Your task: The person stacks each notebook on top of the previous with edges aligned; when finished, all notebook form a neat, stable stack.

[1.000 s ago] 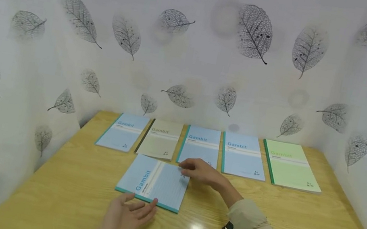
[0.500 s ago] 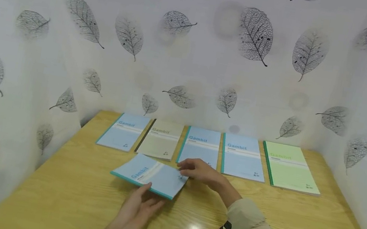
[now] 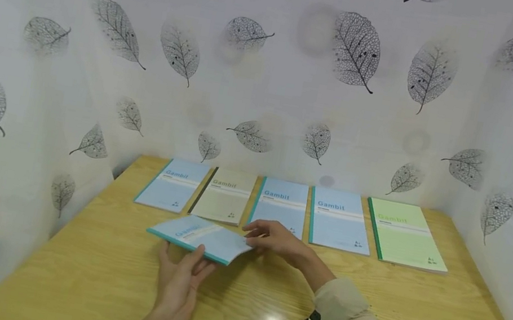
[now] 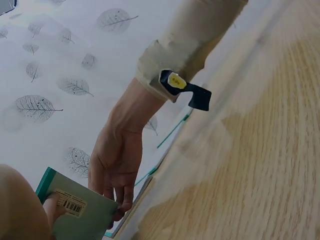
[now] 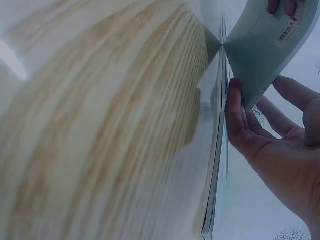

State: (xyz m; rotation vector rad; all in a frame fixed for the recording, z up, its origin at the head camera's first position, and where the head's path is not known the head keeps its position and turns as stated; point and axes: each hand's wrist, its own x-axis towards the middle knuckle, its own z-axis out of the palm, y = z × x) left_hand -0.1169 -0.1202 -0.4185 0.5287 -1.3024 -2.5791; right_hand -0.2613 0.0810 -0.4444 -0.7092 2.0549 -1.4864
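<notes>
A light blue notebook (image 3: pixel 214 235) with a teal spine is tilted above the table in the head view, its near spine edge raised. My left hand (image 3: pixel 175 283) grips that spine edge, thumb on the cover and fingers beneath. My right hand (image 3: pixel 278 241) holds the notebook's right edge near a corner. Seen from the right wrist, the pale green back cover (image 5: pixel 255 55) bends, and the fingers (image 5: pixel 237 110) of that hand lie at its corner. A barcode label (image 4: pixel 71 204) shows on the back cover in the left wrist view, beside my left fingers.
Along the back of the wooden table (image 3: pixel 100 258) lie several notebooks in a row: a blue one (image 3: pixel 171 188), a grey-beige one (image 3: pixel 223 197), two more blue ones, and a green one (image 3: pixel 408 235). Leaf-patterned curtain (image 3: pixel 285 85) surrounds the table's back and sides.
My left hand has come up to the spine, gripped it and lifted that edge off the table. The notebook has tilted and shifted left; my right hand has moved slightly left with it.
</notes>
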